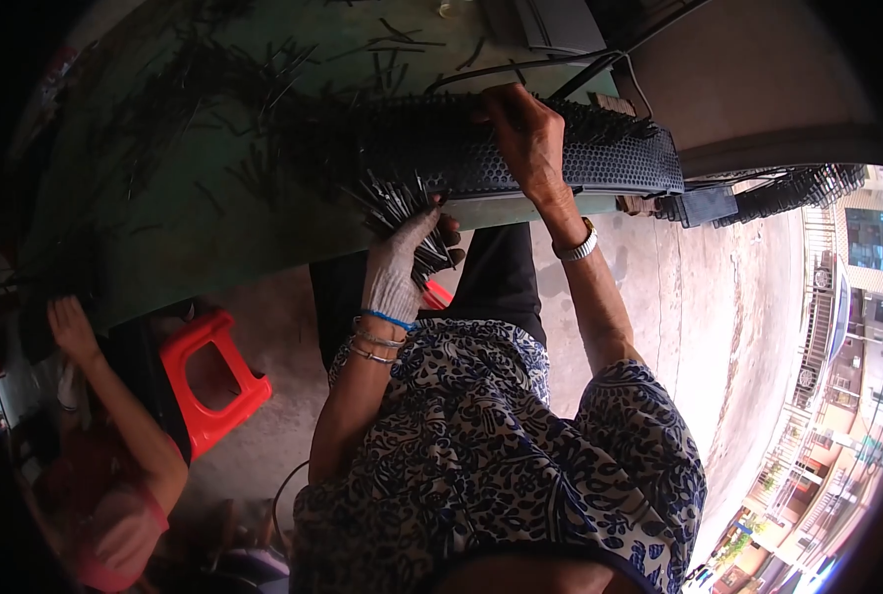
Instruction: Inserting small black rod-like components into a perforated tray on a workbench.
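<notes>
My left hand (400, 262), in a white knitted glove with bare fingertips, is closed round a bundle of thin dark strips (392, 203) whose ends fan out above and below it. Across the table edge lies a long black board (610, 163) full of small round holes. Many short dark strips (600, 121) stand up along its far side. My right hand (530, 139) is bare and bent over the board, its fingers pinched together at the far rows. What they hold is hidden by the hand.
Loose dark strips (273, 74) lie scattered over the green table (204, 267). A black cable (520, 65) loops behind the board. A red plastic stool (189, 371) stands to the left, beside another person (129, 445) with an arm toward the table. Black bristly pieces (803, 193) lie at the right.
</notes>
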`<state>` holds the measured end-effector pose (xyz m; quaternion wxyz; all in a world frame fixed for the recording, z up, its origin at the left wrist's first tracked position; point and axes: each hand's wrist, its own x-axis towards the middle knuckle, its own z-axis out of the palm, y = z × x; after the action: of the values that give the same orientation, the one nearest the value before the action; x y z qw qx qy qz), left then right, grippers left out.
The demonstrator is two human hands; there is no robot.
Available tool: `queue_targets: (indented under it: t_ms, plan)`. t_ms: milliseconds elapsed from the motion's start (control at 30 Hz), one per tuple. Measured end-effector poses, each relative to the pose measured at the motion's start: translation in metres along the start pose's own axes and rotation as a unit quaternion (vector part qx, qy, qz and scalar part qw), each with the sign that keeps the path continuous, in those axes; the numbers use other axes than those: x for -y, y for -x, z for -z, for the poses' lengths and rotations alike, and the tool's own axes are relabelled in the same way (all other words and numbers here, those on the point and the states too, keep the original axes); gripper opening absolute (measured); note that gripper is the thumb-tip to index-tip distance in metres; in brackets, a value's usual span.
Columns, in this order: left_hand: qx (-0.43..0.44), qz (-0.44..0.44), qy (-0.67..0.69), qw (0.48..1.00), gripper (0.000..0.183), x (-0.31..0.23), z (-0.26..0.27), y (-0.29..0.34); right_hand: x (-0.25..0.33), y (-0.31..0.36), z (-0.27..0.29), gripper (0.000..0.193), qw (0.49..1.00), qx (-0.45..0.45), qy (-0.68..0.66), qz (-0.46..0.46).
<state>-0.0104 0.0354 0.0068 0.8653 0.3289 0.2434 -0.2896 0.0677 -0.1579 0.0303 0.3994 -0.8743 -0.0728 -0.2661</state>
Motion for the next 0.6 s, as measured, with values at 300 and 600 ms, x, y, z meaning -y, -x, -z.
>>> queue_targets:
  t_ms: [300, 600]
  plan:
    - [0.007, -0.041, -0.033, 0.999, 0.019, -0.002, -0.001, 0.005, -0.008, -0.007, -0.009, 0.014, 0.986, 0.024, 0.144, 0.076]
    - [0.004, -0.029, -0.046, 0.998, 0.017, -0.001, 0.002, 0.011, -0.002, 0.003, 0.000, 0.015, 0.983, 0.029, 0.150, 0.099]
